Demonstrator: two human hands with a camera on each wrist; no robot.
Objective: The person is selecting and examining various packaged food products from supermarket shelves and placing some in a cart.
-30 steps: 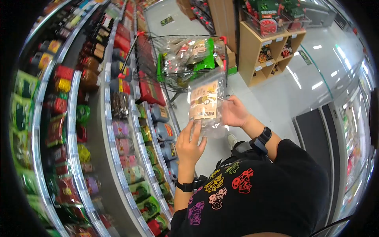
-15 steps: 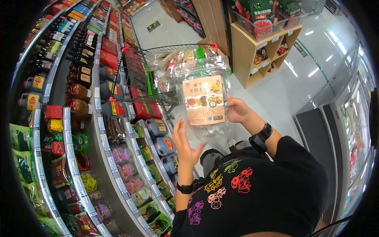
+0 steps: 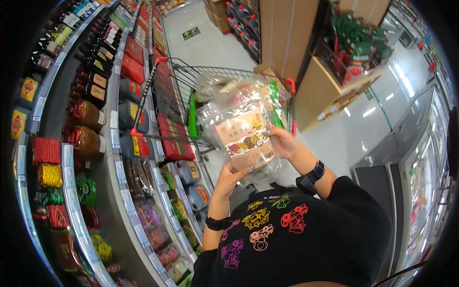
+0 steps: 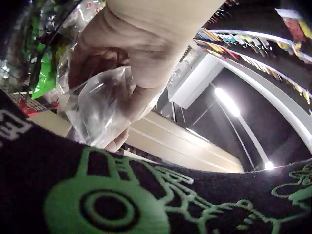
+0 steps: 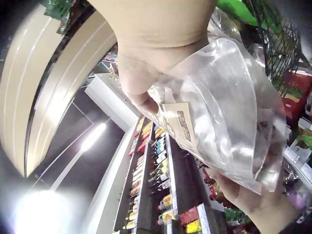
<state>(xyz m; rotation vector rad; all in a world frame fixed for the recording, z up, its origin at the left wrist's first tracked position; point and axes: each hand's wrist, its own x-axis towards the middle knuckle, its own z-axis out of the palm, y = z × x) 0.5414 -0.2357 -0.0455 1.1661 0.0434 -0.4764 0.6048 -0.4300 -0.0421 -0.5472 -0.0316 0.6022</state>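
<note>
Both hands hold a clear plastic pouch [image 3: 243, 139] with a tan printed label, tilted in front of the chest. My left hand [image 3: 229, 179] grips its lower left corner, thumb on the label side. The right edge is held by my right hand [image 3: 284, 142], thumb on the front. In the left wrist view the left hand [image 4: 131, 58] has its fingers curled behind crinkled clear plastic [image 4: 100, 105]. From the right wrist, the pouch's clear back [image 5: 219, 102] shows between the right hand [image 5: 146, 73] and the left hand.
A wire shopping cart [image 3: 184, 79] stands just beyond the pouch, with clear and green packages [image 3: 217, 86] in it. Shelves [image 3: 112, 158] of jars, bottles and packets line the left. At right are a wooden display stand [image 3: 330, 91] and a glass-fronted case [image 3: 423, 191].
The left hand, opened off the pouch half a second ago, now grips its lower left corner. The pouch has tilted and moved slightly lower. The head view has shifted, with the cart appearing further right.
</note>
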